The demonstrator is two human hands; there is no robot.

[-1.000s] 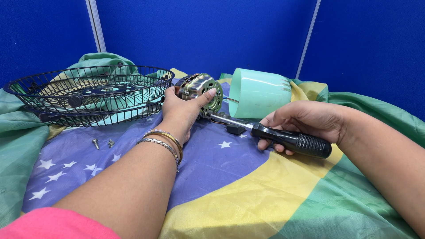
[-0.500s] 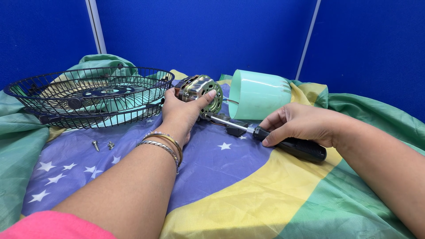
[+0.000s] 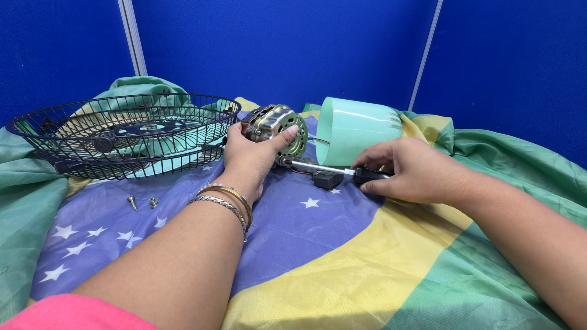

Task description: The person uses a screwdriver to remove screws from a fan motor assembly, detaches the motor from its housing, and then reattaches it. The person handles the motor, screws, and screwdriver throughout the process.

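Left hand (image 3: 247, 160) gripped the fan motor (image 3: 276, 127); right hand (image 3: 411, 170) clamped the screwdriver (image 3: 333, 169) against it, beside the mint housing (image 3: 358, 129).

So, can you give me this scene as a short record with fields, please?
left hand: left hand grips the fan motor
right hand: right hand holds the screwdriver, its tip at the motor
behind motor: mint green motor cover, lying on its side
far left: black wire fan guard
loose parts: two screws on the cloth
surface: flag cloth
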